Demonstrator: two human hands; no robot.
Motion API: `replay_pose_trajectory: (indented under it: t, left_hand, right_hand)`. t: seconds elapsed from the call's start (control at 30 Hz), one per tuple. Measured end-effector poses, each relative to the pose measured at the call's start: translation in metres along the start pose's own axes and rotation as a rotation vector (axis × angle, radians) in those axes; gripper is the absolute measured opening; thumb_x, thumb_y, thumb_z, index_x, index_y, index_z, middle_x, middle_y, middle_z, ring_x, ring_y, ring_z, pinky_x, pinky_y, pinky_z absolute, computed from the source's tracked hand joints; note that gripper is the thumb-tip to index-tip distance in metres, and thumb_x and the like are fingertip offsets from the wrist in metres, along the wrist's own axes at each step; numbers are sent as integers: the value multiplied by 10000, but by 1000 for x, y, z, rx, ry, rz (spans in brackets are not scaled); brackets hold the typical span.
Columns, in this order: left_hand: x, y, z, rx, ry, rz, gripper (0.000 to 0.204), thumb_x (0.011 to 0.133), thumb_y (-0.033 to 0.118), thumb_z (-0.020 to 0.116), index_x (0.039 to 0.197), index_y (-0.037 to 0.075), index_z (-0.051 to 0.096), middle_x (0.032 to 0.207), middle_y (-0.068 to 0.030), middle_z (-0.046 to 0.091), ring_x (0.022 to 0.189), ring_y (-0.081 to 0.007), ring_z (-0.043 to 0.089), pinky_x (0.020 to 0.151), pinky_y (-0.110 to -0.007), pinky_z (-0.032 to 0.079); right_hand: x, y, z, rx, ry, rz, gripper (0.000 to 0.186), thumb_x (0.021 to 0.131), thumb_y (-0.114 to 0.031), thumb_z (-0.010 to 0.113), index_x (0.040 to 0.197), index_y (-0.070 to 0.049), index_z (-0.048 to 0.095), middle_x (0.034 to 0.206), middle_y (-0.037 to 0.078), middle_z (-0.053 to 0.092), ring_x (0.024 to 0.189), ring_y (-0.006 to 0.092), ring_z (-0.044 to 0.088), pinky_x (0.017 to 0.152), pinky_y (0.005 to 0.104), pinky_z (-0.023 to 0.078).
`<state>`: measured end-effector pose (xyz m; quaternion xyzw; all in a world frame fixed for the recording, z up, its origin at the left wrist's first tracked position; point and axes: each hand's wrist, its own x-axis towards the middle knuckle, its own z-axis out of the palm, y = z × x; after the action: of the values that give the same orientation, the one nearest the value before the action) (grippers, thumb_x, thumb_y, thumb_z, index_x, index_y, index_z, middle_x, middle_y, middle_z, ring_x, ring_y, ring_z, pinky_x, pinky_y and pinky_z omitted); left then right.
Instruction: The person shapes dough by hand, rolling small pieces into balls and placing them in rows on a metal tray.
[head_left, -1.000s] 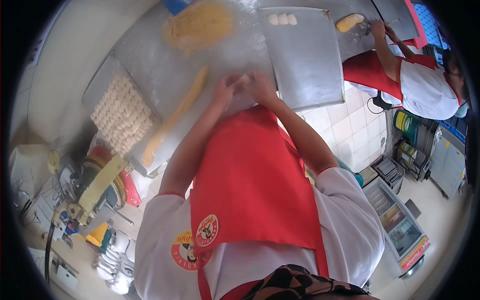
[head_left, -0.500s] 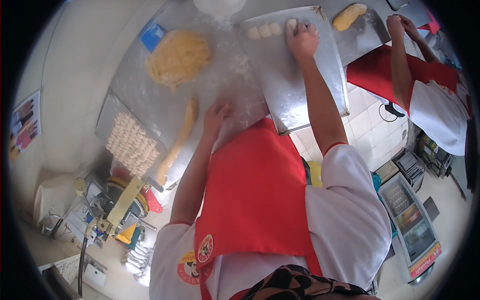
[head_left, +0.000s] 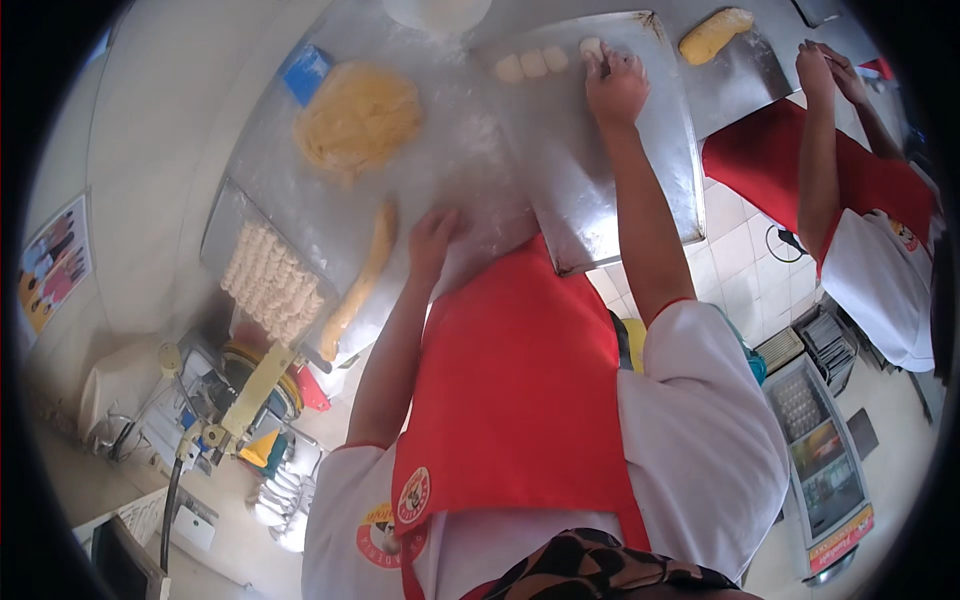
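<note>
My right hand (head_left: 617, 92) is at the far part of a metal tray (head_left: 620, 200), its fingers curled on a small pale dough ball (head_left: 590, 46), just right of a short row of dough balls (head_left: 532, 63). My left hand (head_left: 432, 240) rests near the front edge of the steel table (head_left: 470, 160), fingers apart and holding nothing visible. Left of it lies a long yellow dough rope (head_left: 374, 257). Beyond sit a flattened yellow dough mass (head_left: 357, 115) and a blue scraper (head_left: 305, 72).
A co-worker (head_left: 850, 220) at right has both hands raised beside a yellow dough log (head_left: 715, 35). A tray of many shaped dough pieces (head_left: 270, 280) is at left, near a machine (head_left: 245, 395). A glass-topped case (head_left: 822, 450) stands low at right.
My hands, together near the table edge a second ago, have separated. My right hand moved forward onto the tray with a dough ball; my left stayed by the edge. The view has shifted.
</note>
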<state>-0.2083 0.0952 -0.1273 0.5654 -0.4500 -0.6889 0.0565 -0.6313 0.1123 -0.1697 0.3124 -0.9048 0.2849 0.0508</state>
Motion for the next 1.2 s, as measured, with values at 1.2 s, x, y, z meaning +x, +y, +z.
replay_pose_trajectory:
  t: [1.2]
  left_hand:
    - [-83, -10, -154, 558, 574, 1083, 252, 827, 157, 776, 1021, 86, 632, 992, -122, 632, 934, -374, 623, 810, -490, 494]
  right_hand:
    - [-249, -327, -55, 410, -890, -621, 253, 863, -146, 669, 1068, -16, 741, 869, 142, 743, 784, 245, 719, 693, 366, 569]
